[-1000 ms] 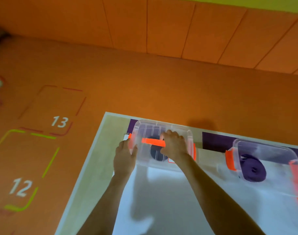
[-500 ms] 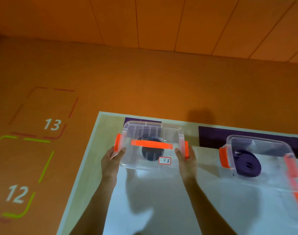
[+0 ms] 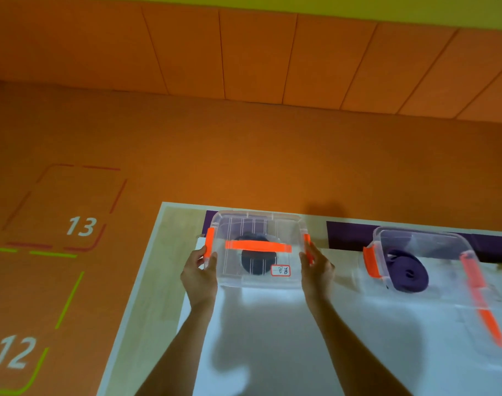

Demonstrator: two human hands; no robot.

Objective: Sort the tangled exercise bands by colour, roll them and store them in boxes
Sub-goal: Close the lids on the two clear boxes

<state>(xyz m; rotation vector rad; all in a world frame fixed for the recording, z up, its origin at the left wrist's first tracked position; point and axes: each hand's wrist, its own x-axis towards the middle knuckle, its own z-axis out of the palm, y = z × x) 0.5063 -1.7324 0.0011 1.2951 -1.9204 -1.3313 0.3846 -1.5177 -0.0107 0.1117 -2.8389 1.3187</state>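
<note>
Right hand (image 3: 316, 271), now seemingly on box (image 3: 233, 270)

White numbers 13 (image 3: 81, 226) and 12 (image 3: 15, 352) mark the orange floor (image 3: 244, 155); the box's label (image 3: 280, 270) is illegible.

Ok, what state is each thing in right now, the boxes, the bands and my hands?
left box, lid on, held at both ends
dark band, rolled, inside left box
right box, standing untouched, lid state unclear
purple band, rolled, inside right box
left hand, grips left box
right hand, grips left box
</note>
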